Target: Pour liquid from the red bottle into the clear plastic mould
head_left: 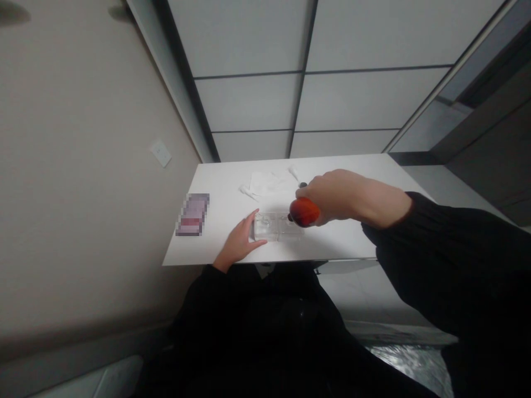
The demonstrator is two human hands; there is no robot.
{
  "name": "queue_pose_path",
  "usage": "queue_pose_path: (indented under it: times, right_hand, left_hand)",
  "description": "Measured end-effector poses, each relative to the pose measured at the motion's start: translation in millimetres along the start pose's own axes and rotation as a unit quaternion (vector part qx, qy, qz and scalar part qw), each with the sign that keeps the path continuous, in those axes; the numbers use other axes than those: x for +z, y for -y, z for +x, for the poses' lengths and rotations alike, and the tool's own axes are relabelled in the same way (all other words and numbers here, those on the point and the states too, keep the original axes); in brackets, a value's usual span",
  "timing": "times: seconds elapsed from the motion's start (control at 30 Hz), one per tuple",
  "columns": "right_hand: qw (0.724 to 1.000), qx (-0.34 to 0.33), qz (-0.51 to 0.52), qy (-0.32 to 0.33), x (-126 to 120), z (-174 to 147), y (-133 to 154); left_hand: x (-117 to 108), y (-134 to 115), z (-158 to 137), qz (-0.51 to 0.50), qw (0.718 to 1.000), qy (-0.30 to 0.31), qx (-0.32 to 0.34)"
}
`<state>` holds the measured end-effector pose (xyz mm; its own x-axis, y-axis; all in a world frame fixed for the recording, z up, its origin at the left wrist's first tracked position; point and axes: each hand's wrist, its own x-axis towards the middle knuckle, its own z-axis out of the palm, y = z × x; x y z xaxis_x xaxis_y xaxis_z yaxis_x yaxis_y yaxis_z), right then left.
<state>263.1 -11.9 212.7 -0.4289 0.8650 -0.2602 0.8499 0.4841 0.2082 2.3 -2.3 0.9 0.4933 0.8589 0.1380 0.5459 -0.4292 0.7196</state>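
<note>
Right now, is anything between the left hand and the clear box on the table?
Nothing visible. The left hand already rests against the left end of the clear box on the table. The right hand holds a red tool over the box's right end, away from the left hand.

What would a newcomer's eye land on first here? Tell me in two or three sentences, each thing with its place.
First, the bright orange-red handle gripped in the right hand, held over a clear plastic box near the front edge of the white table. The left hand rests flat against the box's left end. Behind them lies a white cloth, and a blurred pinkish item sits at the table's left edge.
</note>
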Motion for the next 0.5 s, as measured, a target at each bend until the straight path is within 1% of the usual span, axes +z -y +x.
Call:
queue_pose_path:
  times: [0.13,0.3,0.5]
  right_hand:
    - [1.0,0.004,-0.002,0.004,-2,3,4]
    - [1.0,-0.005,-0.018,-0.025,1,8,6]
    - [0.999,0.03,0.031,-0.011,-6,11,14]
  left_hand:
    - [1,0,0,-0.001,1.0,-0.001,-0.003]
    - [1,0,1,-0.002,1.0,-0.003,-0.001]
    - [1,-1,1,0.001,1.0,-0.003,0.001]
